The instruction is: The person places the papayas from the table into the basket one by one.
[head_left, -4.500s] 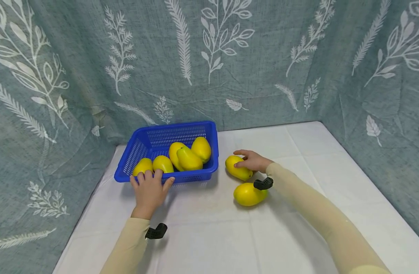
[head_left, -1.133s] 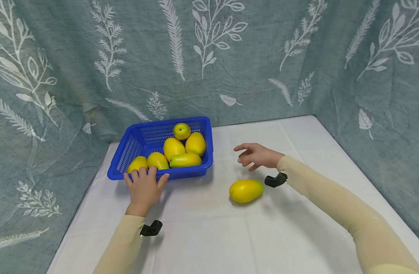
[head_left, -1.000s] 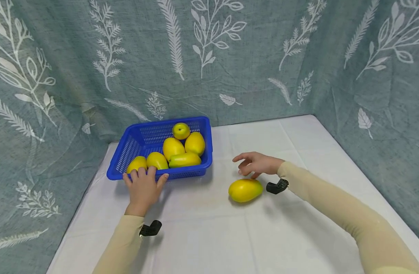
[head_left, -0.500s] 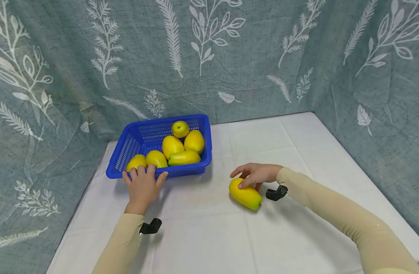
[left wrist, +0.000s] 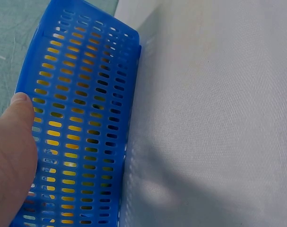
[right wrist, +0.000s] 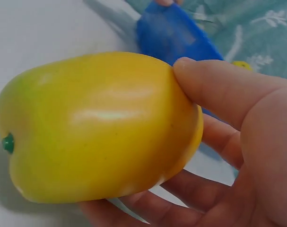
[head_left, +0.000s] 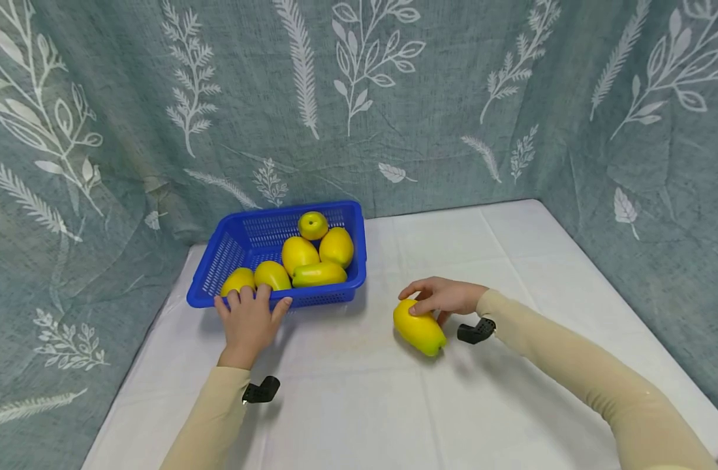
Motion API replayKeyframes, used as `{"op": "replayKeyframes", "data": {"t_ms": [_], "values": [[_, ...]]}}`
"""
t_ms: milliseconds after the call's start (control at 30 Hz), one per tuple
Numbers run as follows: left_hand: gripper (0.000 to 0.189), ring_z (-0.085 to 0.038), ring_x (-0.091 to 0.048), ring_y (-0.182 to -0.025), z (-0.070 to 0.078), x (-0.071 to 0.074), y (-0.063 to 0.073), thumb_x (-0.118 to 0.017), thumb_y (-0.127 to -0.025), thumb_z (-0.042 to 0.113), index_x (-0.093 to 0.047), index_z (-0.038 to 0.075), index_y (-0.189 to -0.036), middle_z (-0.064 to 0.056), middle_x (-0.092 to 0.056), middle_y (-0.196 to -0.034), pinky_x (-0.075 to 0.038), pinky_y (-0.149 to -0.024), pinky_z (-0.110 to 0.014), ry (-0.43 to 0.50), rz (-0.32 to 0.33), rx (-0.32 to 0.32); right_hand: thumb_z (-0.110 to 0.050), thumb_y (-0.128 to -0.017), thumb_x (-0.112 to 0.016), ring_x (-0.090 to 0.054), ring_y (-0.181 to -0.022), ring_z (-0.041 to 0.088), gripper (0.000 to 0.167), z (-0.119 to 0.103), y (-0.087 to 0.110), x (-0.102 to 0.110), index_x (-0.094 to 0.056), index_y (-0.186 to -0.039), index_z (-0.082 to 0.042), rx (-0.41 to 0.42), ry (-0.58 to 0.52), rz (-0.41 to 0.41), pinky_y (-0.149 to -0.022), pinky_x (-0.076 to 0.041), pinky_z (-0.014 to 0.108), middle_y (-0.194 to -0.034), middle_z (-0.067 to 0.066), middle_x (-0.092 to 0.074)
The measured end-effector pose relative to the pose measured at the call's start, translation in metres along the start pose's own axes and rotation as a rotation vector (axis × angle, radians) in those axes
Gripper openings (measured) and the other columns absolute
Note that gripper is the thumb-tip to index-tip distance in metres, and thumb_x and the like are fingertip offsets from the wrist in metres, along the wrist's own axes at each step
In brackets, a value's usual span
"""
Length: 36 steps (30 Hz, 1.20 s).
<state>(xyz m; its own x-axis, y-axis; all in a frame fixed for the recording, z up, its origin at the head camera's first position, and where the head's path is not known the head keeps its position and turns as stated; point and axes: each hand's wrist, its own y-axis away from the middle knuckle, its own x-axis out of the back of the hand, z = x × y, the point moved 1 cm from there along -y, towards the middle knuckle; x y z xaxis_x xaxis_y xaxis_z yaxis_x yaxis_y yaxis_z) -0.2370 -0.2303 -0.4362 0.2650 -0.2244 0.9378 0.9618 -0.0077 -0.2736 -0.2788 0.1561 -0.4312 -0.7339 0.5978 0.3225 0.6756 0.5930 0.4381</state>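
My left hand (head_left: 250,326) holds the front rim of a blue plastic basket (head_left: 277,210), fingers over the edge. In the left wrist view the thumb (left wrist: 21,105) lies against the outside of its slotted wall. Several yellow mangoes are inside, among them a greenish one (head_left: 313,225) at the back and a long one (head_left: 320,275) at the front. Right of the basket, my right hand (head_left: 447,295) grips a yellow mango (head_left: 418,329) with a green end, thumb on one side and fingers under the other. Its green stem (right wrist: 8,143) faces away from the palm.
A white cloth (head_left: 347,405) covers the table. Green-grey curtains (head_left: 429,163) with white leaf prints stand behind and at both sides. The basket sits near the back left, close to the curtain. Black wrist cameras (head_left: 476,331) stick out from both sleeves.
A mango from the table now lies at the back of the basket. My right hand moved down to the other mango, turned it and raised it slightly. The left hand stayed on the rim.
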Motion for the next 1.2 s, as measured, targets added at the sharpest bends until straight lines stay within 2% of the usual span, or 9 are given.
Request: {"op": "replayKeyframes", "data": {"t_ms": [167,400,600,733,867,1100,1200], "values": [[0.052,-0.062,-0.038,-0.127,-0.004,0.002,0.001,-0.055,-0.102,0.049,-0.054,0.000,-0.120,-0.035,-0.053,-0.118,-0.008,-0.114,-0.080,0.004,0.003,0.003,-0.030,-0.102,-0.061,-0.063,-0.111,0.025,0.059,-0.018,-0.001,0.024,-0.041,-0.153,-0.010,0.042,-0.037,0.056,-0.084,-0.060,0.042,-0.145,0.020,-0.054],[0.053,-0.061,-0.038,-0.128,-0.009,0.004,0.001,-0.055,-0.102,0.049,-0.054,0.000,-0.120,-0.035,-0.052,-0.120,-0.008,-0.114,-0.080,-0.012,0.004,0.012,-0.029,-0.105,-0.056,-0.063,-0.115,0.029,0.055,-0.065,0.004,0.060,-0.038,-0.155,-0.013,0.086,-0.044,0.149,-0.087,-0.059,0.045,-0.145,0.019,-0.052],[0.053,-0.061,-0.038,-0.127,-0.011,0.005,0.002,-0.055,-0.102,0.049,-0.054,0.000,-0.122,-0.035,-0.053,-0.120,-0.010,-0.114,-0.080,-0.030,0.003,0.016,-0.030,-0.107,-0.050,-0.061,-0.122,0.035,0.057,-0.099,0.004,0.075,-0.031,-0.158,-0.013,0.119,-0.079,0.201,-0.090,-0.058,0.046,-0.147,0.018,-0.050],[0.051,-0.062,-0.040,-0.126,-0.010,0.006,0.004,-0.056,-0.102,0.047,-0.054,0.000,-0.120,-0.035,-0.054,-0.118,-0.011,-0.113,-0.080,-0.027,0.015,0.014,-0.028,-0.107,-0.050,-0.060,-0.124,0.037,0.056,-0.113,-0.003,0.074,-0.031,-0.159,-0.015,0.133,-0.135,0.220,-0.088,-0.058,0.043,-0.149,0.016,-0.049],[0.051,-0.061,-0.041,-0.125,-0.009,0.005,0.005,-0.057,-0.101,0.047,-0.055,-0.001,-0.118,-0.034,-0.054,-0.118,-0.012,-0.113,-0.081,-0.022,0.024,0.010,-0.029,-0.106,-0.053,-0.061,-0.126,0.037,0.056,-0.120,-0.019,0.067,-0.035,-0.158,-0.017,0.131,-0.181,0.242,-0.086,-0.059,0.040,-0.151,0.014,-0.049],[0.053,-0.060,-0.042,-0.125,-0.004,0.003,0.003,-0.057,-0.101,0.050,-0.056,0.000,-0.120,-0.033,-0.055,-0.120,-0.012,-0.114,-0.079,-0.034,0.012,0.016,-0.029,-0.105,-0.056,-0.058,-0.131,0.042,0.057,-0.135,-0.050,0.039,-0.036,-0.157,-0.017,0.113,-0.261,0.273,-0.101,-0.055,0.053,-0.154,0.015,-0.045],[0.053,-0.059,-0.043,-0.125,-0.001,0.000,0.001,-0.058,-0.101,0.051,-0.056,0.001,-0.120,-0.032,-0.055,-0.119,-0.013,-0.115,-0.078,-0.035,0.018,0.016,-0.030,-0.104,-0.058,-0.056,-0.133,0.043,0.057,-0.141,-0.063,0.027,-0.037,-0.156,-0.017,0.098,-0.300,0.289,-0.103,-0.052,0.056,-0.158,0.015,-0.042]]}}
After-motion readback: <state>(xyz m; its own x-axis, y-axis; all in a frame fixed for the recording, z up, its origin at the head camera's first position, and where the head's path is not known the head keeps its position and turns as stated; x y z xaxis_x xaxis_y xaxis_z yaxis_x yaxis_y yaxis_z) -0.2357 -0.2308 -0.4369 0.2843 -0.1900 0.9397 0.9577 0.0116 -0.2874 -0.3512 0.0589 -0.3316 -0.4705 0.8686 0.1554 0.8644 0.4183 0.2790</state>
